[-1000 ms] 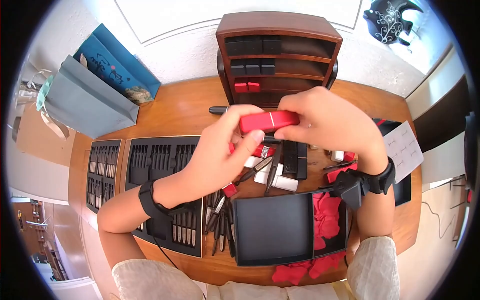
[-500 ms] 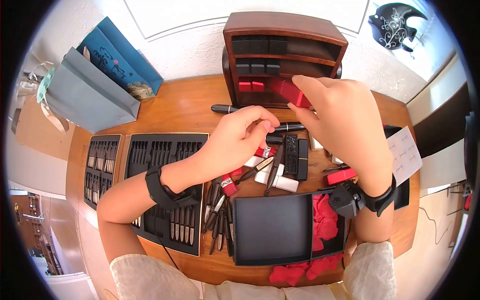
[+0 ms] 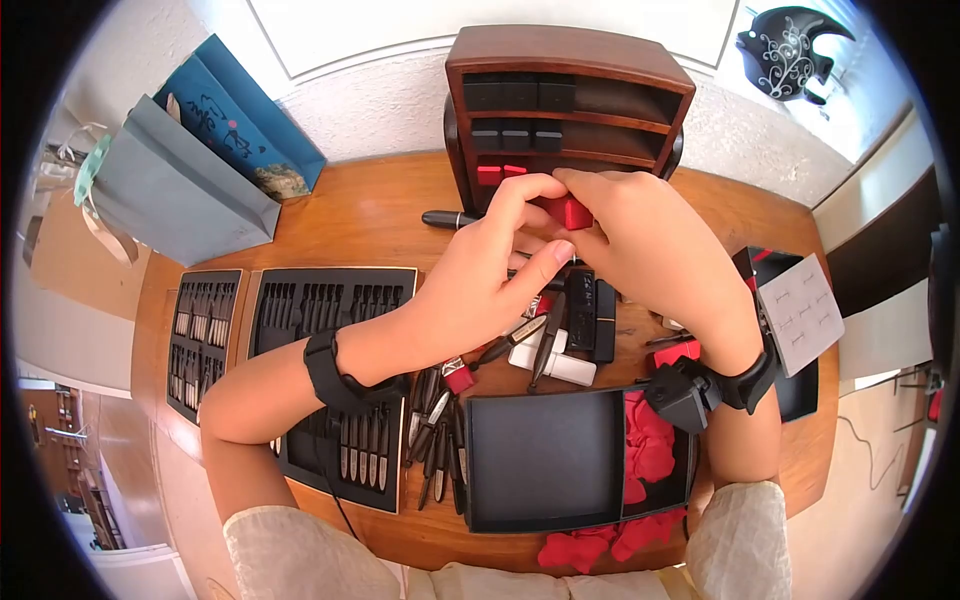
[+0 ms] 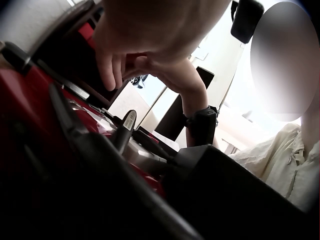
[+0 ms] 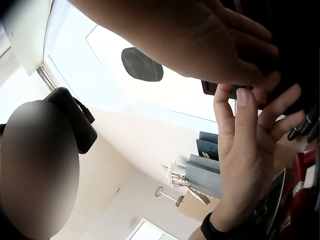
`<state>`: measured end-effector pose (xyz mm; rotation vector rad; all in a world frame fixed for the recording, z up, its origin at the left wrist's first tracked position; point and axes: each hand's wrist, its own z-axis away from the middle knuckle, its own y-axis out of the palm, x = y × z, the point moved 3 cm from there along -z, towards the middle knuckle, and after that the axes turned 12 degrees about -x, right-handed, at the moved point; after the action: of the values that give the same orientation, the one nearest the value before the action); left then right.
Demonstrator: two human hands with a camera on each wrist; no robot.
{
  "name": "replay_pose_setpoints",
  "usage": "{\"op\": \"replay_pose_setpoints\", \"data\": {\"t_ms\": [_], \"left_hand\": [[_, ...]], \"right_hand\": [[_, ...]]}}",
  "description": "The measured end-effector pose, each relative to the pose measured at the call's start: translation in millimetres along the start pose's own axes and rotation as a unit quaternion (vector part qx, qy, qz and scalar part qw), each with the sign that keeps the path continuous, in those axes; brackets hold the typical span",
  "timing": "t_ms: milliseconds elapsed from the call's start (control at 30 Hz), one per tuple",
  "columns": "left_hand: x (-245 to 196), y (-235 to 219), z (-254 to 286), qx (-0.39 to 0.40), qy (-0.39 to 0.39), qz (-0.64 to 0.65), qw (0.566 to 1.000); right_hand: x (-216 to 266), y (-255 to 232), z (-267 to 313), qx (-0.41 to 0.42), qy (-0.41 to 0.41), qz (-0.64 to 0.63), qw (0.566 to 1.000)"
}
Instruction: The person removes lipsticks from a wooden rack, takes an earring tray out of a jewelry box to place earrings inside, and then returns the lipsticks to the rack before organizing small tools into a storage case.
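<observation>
In the head view, a small red box (image 3: 575,213) is held between the thumb and fingers of the right hand (image 3: 665,250), just in front of the wooden shelf (image 3: 570,48). Beside it on the left, the left hand (image 3: 470,280) has its fingers spread and loosely bent, close to the box and the right fingertips; contact with the box is partly hidden. The right wrist view shows the left hand (image 5: 247,137) with extended fingers below the right hand (image 5: 200,45). Two red boxes (image 3: 489,175) stand on a lower shelf level, with black boxes above.
Pens, white boxes (image 3: 565,367) and black boxes lie beneath the hands. Pen trays (image 3: 290,345) are at the left, and an open black box (image 3: 545,460) with red fabric is at the front. Paper bags (image 3: 190,190) stand at the back left.
The right hand carried the red box away from the left hand toward the shelf, then back left beside it. The left hand no longer grips it as it did a second ago.
</observation>
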<state>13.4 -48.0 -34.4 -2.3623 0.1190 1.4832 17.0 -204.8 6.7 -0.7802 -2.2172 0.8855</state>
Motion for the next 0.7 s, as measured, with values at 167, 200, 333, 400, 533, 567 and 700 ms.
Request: {"op": "replay_pose_setpoints", "data": {"t_ms": [167, 200, 333, 400, 533, 567, 700], "left_hand": [[0, -3, -2, 0.009, 0.01, 0.009, 1.0], [0, -4, -4, 0.009, 0.01, 0.008, 1.0], [3, -5, -12, -0.001, 0.008, -0.002, 1.0], [8, -7, -17, -0.029, 0.033, -0.059, 0.997], [14, -14, -25, -0.037, 0.057, -0.166, 0.984], [12, -16, -27, -0.033, 0.084, -0.23, 0.969], [7, -15, -31, -0.049, 0.273, -0.399, 0.874]], "right_hand": [[7, -9, 1, 0.037, 0.042, -0.044, 0.997], [8, -10, 3, 0.02, 0.026, -0.037, 0.999], [4, -4, 2, -0.016, 0.005, -0.023, 1.0], [1, 1, -1, 0.006, 0.018, -0.018, 1.0], [-7, 5, 0, 0.007, 0.049, -0.056, 0.997], [-8, 6, 0, 0.007, 0.05, -0.056, 0.997], [-13, 8, 5, 0.019, 0.04, -0.082, 0.996]]}}
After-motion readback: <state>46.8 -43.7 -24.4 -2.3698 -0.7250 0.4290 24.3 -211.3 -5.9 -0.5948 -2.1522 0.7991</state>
